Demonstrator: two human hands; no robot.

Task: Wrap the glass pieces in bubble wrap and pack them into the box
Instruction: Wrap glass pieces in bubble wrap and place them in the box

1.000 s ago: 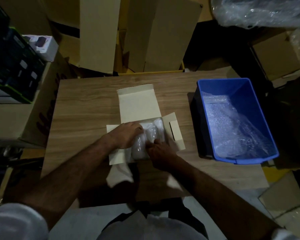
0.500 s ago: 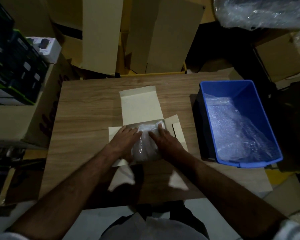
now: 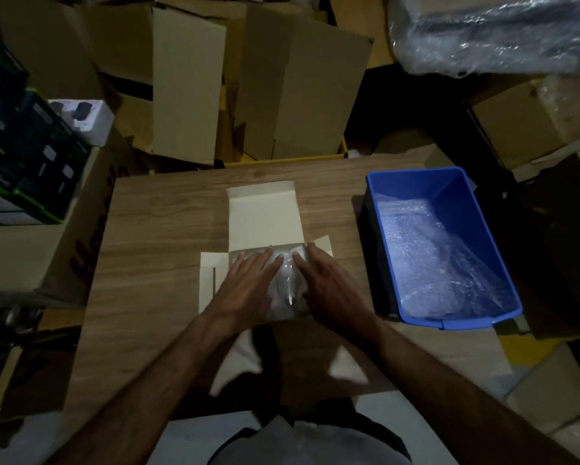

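Observation:
A small pale cardboard box (image 3: 265, 216) lies open in the middle of the wooden table (image 3: 161, 250), its lid flap folded back away from me. Inside it sits a bubble-wrapped bundle (image 3: 286, 286), the glass itself hidden by the wrap. My left hand (image 3: 246, 288) lies flat on the bundle's left part, fingers spread. My right hand (image 3: 328, 290) rests flat on its right part, fingers apart. Neither hand grips anything.
A blue plastic bin (image 3: 412, 177) holding loose bubble wrap (image 3: 436, 260) stands at the table's right. Upright cardboard cartons (image 3: 298, 88) crowd behind the table. Stacked dark product boxes (image 3: 23, 156) sit left. A bubble-wrap roll (image 3: 496, 31) lies top right.
Both hands went from curled and tucking the bundle to lying flat on top of it, pressing it down in the box. The right hand shifted further up over the bundle.

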